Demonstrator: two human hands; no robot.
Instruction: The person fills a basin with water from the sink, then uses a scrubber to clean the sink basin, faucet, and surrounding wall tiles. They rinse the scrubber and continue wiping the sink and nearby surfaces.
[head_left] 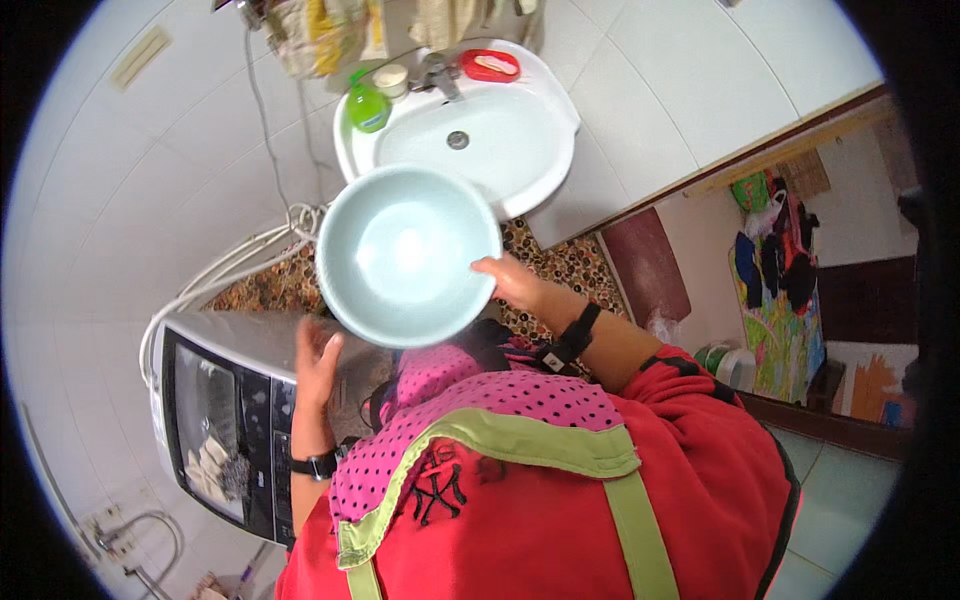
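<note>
A pale blue plastic basin (400,270) is held out in front of me, its hollow side facing up. My right hand (515,282) grips its right rim, thumb over the inside edge. Off the basin's lower left side, my left hand (318,365) is raised with thumb and fingers apart, holding nothing. Just beyond the basin is a white washbasin (545,150) with a metal drain (458,140); the basin's far rim overlaps its front edge in view. A chrome faucet (437,75) stands at the washbasin's back.
On the washbasin's rim are a green pump bottle (368,108), a small white tub (391,80) and a red soap dish (490,66). A washing machine (215,430) stands at left beside white hoses (225,265). Towels (320,35) hang above. At right lies a doorway with a dark red mat (645,265).
</note>
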